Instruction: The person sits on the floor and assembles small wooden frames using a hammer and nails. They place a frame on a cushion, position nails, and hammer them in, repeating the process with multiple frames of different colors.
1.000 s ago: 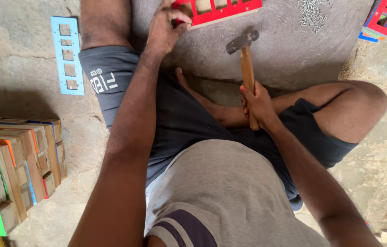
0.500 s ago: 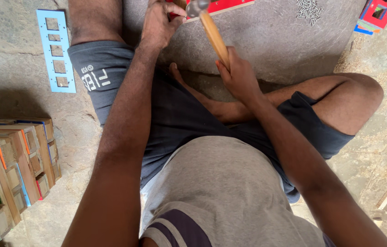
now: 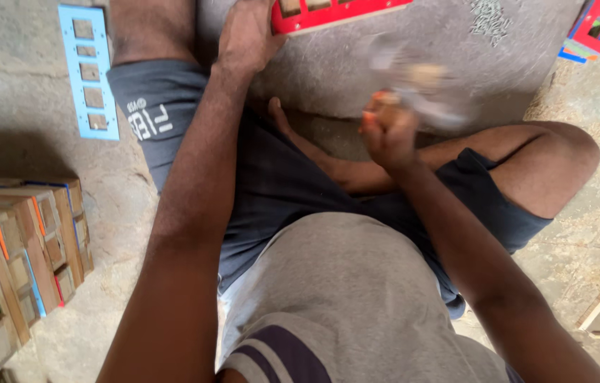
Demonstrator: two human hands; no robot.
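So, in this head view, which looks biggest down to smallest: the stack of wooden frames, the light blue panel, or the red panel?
1. Stack of wooden frames, though it sits nearer the camera.
2. Light blue panel.
3. Red panel, but it is cut off by the edge, so unsure.

One camera only, worn on the head, looks steeply down at close range over the person's chest and crossed legs to the floor (image 3: 16,142). The arms fill the middle; the red panel (image 3: 335,13) is cut off by the top edge.

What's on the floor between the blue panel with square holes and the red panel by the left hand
In the head view, the person's bare leg lies between the blue panel and the red panel, which the left hand touches.
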